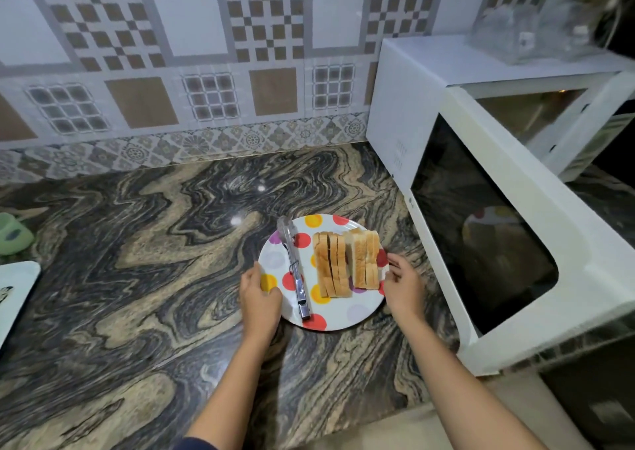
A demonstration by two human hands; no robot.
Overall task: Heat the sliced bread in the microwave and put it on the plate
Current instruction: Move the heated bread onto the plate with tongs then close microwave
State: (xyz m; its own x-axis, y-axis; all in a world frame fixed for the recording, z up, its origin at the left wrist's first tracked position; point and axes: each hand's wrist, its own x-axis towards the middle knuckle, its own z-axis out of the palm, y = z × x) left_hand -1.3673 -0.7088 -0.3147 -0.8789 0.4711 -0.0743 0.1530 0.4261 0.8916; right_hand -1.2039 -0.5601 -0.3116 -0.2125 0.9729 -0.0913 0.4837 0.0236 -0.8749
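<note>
Down on the swirled brown-and-black stone bench sits a round white plate with coloured polka dots, just left of the open door of a white microwave oven. On the plate's right half stand two rows of sliced white bread with tan crusts, the slices upright on edge and packed against one another, the right row touching the left. Beside the bread, on the plate's left half, lies a pair of slim metal tongs, pointing away from the person, with the handle end near the plate's near rim.

Both bare hands are at the plate. The left hand is clamped on the left rim, thumb resting on top of the plate and the fingers curled beneath. The right hand is at the right rim just beside the bread, fingers loosely spread; whether its grip has closed on the rim or only touches it cannot be told.

The microwave door is swung wide toward the camera, its dark glass mirroring the dotted plate, and the lit cavity shows behind it. A clear plastic container rests blurred on top of the oven. Patterned grey-and-brown tiles cover the wall behind, and a pale green object sits at the far left edge of the bench.
</note>
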